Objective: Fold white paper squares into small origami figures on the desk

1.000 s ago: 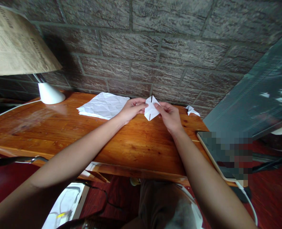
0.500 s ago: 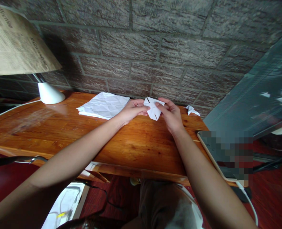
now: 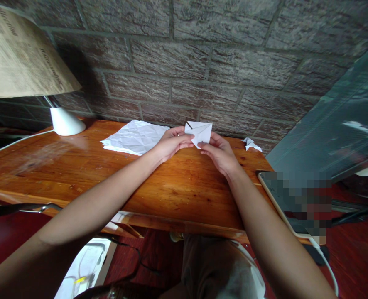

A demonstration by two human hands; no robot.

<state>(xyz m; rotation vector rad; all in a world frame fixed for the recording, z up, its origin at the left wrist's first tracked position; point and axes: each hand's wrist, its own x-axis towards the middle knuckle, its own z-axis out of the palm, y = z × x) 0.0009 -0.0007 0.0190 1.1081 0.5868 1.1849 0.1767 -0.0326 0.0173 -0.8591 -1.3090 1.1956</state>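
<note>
A small folded white paper piece (image 3: 199, 132) is held just above the far part of the wooden desk (image 3: 115, 178). My left hand (image 3: 171, 143) pinches its left edge with thumb and fingers closed. From the right and below, my right hand (image 3: 219, 153) grips its lower right corner, fingers curled. The paper shows diagonal creases and a squarish outline tilted to the right.
A crumpled white sheet (image 3: 136, 137) lies left of the hands. A small folded scrap (image 3: 251, 144) sits at the back right. A white lamp base (image 3: 63, 121) with a paper shade (image 3: 18, 58) stands far left. A tablet (image 3: 293, 203) overhangs the desk's right edge. Brick wall behind.
The folded paper has been turned between both hands, from a diamond standing on a point to a flatter, squarer shape held slightly higher. Both hands stayed in place.
</note>
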